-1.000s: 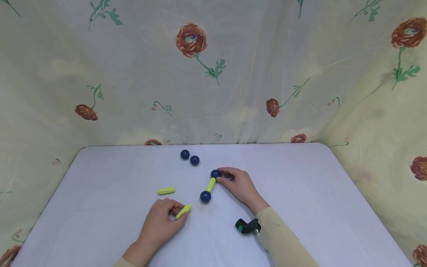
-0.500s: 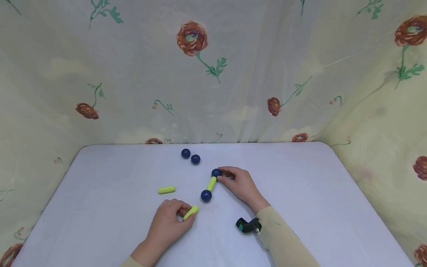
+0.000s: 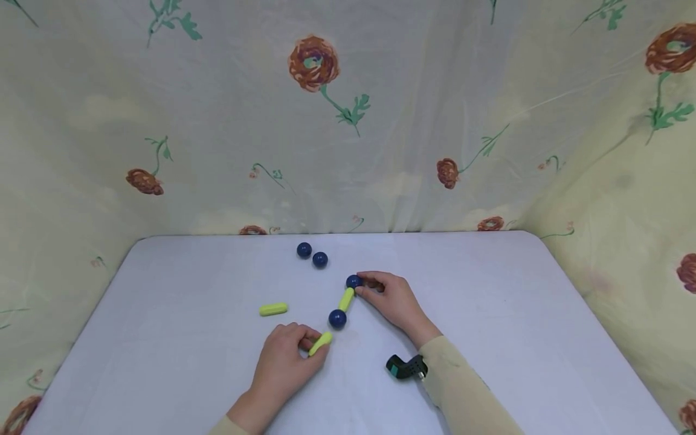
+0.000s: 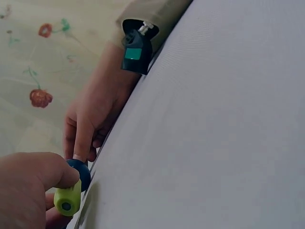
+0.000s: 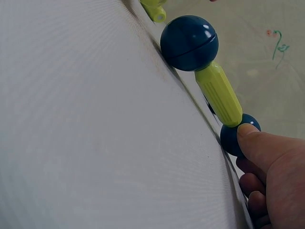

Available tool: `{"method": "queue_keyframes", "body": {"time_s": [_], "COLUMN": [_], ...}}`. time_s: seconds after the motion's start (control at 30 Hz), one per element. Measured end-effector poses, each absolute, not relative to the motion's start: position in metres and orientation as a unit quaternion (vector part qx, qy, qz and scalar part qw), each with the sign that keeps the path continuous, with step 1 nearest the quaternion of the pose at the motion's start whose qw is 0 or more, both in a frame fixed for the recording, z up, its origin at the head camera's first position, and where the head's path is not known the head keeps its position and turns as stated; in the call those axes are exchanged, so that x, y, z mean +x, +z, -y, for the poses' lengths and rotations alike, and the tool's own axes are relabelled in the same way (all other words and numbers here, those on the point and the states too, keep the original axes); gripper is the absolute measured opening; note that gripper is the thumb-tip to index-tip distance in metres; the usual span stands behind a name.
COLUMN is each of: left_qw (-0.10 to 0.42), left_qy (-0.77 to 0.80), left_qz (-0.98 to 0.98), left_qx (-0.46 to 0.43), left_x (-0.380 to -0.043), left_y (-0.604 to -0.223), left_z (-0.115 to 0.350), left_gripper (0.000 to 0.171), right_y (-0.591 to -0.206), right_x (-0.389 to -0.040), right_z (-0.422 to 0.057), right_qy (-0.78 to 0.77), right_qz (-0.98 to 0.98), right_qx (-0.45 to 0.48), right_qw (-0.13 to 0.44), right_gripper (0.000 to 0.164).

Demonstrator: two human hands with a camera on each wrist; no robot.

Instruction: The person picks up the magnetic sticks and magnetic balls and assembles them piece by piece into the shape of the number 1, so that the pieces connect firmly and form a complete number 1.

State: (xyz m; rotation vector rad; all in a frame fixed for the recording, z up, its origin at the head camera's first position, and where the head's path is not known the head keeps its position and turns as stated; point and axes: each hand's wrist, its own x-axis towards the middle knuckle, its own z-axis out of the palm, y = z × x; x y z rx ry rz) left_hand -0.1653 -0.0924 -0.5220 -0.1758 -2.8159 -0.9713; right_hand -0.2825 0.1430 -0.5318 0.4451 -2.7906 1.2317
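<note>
My left hand pinches a short yellow-green rod between thumb and fingers; in the left wrist view a dark round spot shows on the rod's near end. Just beyond its tip stands a dark blue ball, joined by a second yellow-green rod to another blue ball. That farther ball is held between the thumb and fingers of my right hand. The right wrist view shows the ribbed rod bridging the two balls, with a seam line around the larger-looking ball.
Two loose blue balls, one left and one right, lie near the table's back edge. A third yellow-green rod lies beyond my left hand. A black wrist camera juts from the right sleeve. Flowered cloth hangs behind the white table.
My left hand has moved right with its rod, closer to the near ball of the joined piece. The right hand keeps its hold on the far ball, nearly still.
</note>
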Motion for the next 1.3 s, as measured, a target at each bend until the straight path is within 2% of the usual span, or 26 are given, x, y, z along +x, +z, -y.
{"method": "queue_keyframes", "body": {"time_s": [0.67,1.3], "left_qw": [0.090,0.092], "left_qy": [-0.310,-0.294], "left_qz": [0.946,0.951], "left_qx": [-0.014,-0.018], "left_x": [-0.172,-0.171], "left_y": [-0.524,-0.523], "left_z": [0.077,0.077], "left_gripper": [0.019,0.023], "right_y": [-0.531,-0.533], "right_x": [-0.282,-0.282], "right_z": [-0.144,-0.143], "right_qy": [0.396,0.396], "right_qz": [0.907,0.908], "right_qx": [0.142,0.133], "right_qw": [0.027,0.032], "right_gripper": [0.034,0.032]}}
